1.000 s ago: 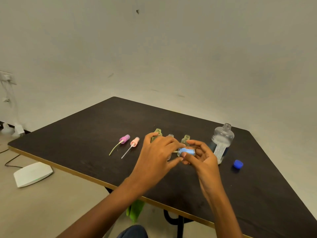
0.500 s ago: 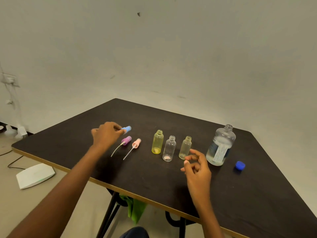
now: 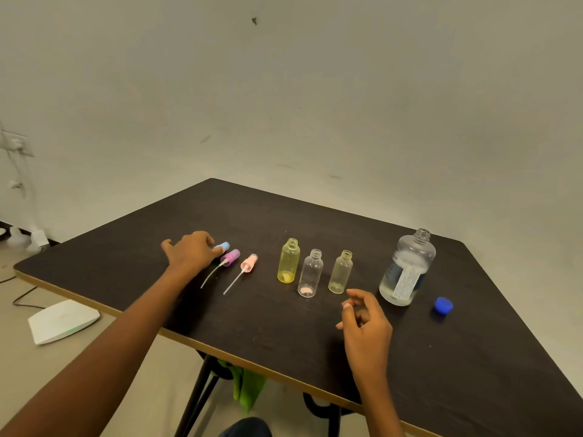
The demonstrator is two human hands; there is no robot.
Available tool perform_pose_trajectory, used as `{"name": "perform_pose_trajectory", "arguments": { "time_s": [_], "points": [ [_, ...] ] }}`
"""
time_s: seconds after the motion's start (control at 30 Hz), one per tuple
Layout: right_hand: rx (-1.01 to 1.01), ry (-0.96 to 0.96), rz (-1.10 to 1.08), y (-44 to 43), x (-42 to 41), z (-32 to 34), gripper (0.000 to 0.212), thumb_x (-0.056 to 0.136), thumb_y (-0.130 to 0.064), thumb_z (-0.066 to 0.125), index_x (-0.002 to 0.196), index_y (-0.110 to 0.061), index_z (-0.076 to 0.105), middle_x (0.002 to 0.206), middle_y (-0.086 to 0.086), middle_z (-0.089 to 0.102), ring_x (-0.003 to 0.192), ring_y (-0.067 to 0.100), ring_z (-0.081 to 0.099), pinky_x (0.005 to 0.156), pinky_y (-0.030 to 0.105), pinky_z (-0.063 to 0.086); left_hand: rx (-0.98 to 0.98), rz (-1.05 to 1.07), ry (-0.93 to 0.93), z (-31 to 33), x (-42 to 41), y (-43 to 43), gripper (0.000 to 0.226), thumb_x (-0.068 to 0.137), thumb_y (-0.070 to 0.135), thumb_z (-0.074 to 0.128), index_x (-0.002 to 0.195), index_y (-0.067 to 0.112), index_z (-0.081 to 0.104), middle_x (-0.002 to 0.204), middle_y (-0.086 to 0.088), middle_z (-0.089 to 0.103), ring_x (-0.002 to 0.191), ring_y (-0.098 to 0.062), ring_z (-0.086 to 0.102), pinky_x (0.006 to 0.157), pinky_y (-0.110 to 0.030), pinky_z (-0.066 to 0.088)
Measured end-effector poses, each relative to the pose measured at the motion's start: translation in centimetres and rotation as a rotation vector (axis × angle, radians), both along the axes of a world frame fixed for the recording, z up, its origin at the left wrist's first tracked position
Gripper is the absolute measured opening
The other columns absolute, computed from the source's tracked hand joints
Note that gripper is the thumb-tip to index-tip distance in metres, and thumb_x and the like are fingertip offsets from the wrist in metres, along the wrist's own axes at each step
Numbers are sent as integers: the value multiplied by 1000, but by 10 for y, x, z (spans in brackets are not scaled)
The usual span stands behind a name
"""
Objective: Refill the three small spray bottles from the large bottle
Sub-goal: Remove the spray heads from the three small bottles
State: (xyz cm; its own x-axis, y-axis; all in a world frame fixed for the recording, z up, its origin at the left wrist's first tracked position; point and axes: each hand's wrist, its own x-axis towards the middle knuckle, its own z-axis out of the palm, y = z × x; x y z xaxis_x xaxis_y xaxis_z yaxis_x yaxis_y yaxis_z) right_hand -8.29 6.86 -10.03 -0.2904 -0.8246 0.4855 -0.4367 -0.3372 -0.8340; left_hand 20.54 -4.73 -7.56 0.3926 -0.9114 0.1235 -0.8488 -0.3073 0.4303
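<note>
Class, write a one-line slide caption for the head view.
Left hand holds the blue spray cap beside purple cap and pink cap; three small bottles and large bottle stand open; right hand empty.

The left hand (image 3: 192, 252) now holds the blue spray cap (image 3: 223, 246) beside the purple cap (image 3: 230, 257) (right hand (image 3: 366, 323) drawn back, empty).

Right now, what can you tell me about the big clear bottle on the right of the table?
The large bottle is clear plastic, as it looks, with rounded shoulders and an open, uncapped threaded neck. A white printed label runs down its front, and it seems to hold clear liquid. It stands upright on the dark table, right of the three small bottles. A blue cap lies apart to its right. No hands touch it; the right hand hovers nearby.
</note>
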Motion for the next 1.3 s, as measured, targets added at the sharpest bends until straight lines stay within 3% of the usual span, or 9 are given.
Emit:
{"name": "perform_pose_trajectory", "arguments": {
  "time_s": [0.33, 0.67, 0.9, 1.13, 1.23, 1.3],
  "points": [
    [39, -19, 37, 2, -1, 2, 19, 88, -3, 55, 97, -21, 58, 79, 1, 62, 65, 18, 62, 54, 11, 47, 11, -11, 95, 6, 9, -2, 42, 96, 46, 41, 104, 14, 65, 113, -8, 64, 111, -26, 54, 109, -48, 22],
    [76, -46, 54, 2, -2, 3, 18, 89, -5, 55, 95, -22, 58, 81, 1, 62, 65, 17, 62, 53, 15, 48, -20, 8, 148, 4, 28, -9, 42, 98, 38, 37, 70, 13, 55, 86, -9, 58, 85, -25, 50, 102, -47, 29],
    [78, -62, 57, 2, -1, 3, 19, 88, -4, 55, 94, -22, 58, 80, 2, 62, 63, 18, 61, 53, 14, 48, -6, 21, 154, 4, 35, -14, 43, 98, 36, 36, 89, 7, 67, 89, -11, 61, 86, -25, 51, 104, -49, 27],
    [103, -65, 56, 2, -3, 2, 17, 89, -6, 55, 96, -20, 59, 81, 2, 63, 64, 18, 62, 54, 16, 49, -27, 22, 183, 4, 33, -15, 40, 98, 36, 39, 90, 8, 66, 95, -12, 62, 98, -29, 55, 102, -49, 28],
    [97, -72, 55, 2, -2, 3, 17, 89, -5, 54, 95, -19, 60, 79, 2, 62, 63, 18, 61, 53, 16, 49, -71, 4, 194, 10, 24, -10, 35, 97, 37, 41, 108, 14, 64, 113, -9, 62, 111, -31, 54, 102, -49, 28],
    [94, -73, 57, 2, -2, 3, 16, 89, -5, 54, 95, -18, 60, 78, 2, 62, 63, 18, 61, 53, 15, 49, -199, -23, 206, 15, 14, -5, 31, 95, 34, 45, 116, 18, 61, 123, -7, 60, 115, -30, 52, 101, -49, 31]
  ]
}}
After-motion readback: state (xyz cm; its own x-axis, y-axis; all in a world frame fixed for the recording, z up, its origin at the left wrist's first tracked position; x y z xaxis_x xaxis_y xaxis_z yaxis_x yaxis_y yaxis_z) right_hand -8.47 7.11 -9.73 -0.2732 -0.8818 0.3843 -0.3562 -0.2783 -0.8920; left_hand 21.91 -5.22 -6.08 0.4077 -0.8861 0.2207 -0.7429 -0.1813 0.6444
